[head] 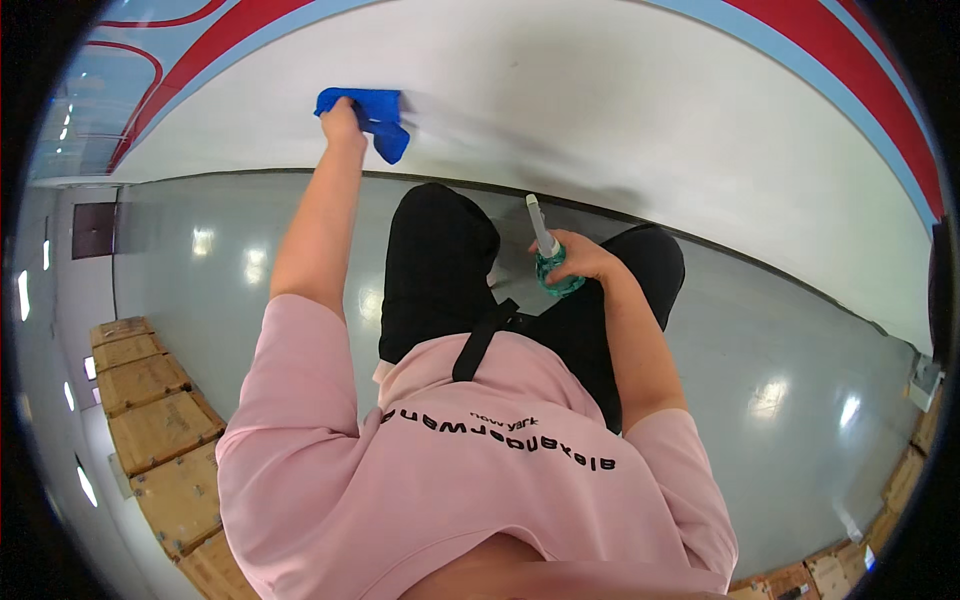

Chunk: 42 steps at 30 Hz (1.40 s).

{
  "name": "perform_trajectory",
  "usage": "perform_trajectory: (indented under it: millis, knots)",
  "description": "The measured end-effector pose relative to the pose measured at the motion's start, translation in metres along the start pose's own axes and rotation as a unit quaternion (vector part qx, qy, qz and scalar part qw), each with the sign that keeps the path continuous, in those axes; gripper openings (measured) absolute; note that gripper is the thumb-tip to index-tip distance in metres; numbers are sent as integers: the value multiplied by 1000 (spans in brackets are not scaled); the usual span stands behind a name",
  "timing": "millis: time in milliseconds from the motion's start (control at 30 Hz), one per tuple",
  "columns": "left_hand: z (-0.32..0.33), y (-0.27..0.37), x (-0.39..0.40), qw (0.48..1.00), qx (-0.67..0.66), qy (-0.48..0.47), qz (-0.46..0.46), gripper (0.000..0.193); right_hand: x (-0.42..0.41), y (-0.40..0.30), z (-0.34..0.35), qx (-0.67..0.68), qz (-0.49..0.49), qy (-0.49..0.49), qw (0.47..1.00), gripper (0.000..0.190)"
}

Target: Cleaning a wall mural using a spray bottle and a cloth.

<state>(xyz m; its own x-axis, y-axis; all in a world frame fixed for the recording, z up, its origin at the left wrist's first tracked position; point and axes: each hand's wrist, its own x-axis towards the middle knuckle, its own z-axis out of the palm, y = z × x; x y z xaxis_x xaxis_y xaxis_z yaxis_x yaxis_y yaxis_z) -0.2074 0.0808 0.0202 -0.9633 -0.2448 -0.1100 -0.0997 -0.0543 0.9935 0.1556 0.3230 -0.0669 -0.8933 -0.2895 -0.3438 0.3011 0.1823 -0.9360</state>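
A blue cloth [379, 107] is in the grip of my left hand [343, 121], up against the lower white part of a wall [600, 97]. Part of the cloth hangs folded below my fingers. My right hand [589, 259] is wrapped around a transparent green spray bottle [561, 279] with a pale spray head [541, 225]. The bottle is held between my knees, its nozzle tilted towards the wall. My fingers cover part of the bottle's body.
My bent knees in black trousers [435, 255] are close to the dark strip [750, 262] at the wall's foot. The grey floor [757, 352] is glossy. Wooden crates [169, 442] line the left side, with more boxes [825, 577] at lower right.
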Motion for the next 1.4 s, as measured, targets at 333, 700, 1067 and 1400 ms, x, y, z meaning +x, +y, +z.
perform_trajectory:
  millis: [333, 700, 1067, 1400]
  knots:
    - [93, 7, -205, 982, 10, -166, -89, 28, -4, 12, -3, 3, -2, -2, 1000, 60]
    - [80, -29, -138, 995, -60, -82, 10, 34, -5, 7, 1, 4, -21, 18, 1000, 59]
    - [47, 76, -86, 962, -51, 37, 265, 44, 1, 23, -1, -31, -21, 17, 999, 61]
    - [106, 19, -225, 796, 246, -226, 506, 49, -1, 20, 1, -10, -22, 10, 1000, 61]
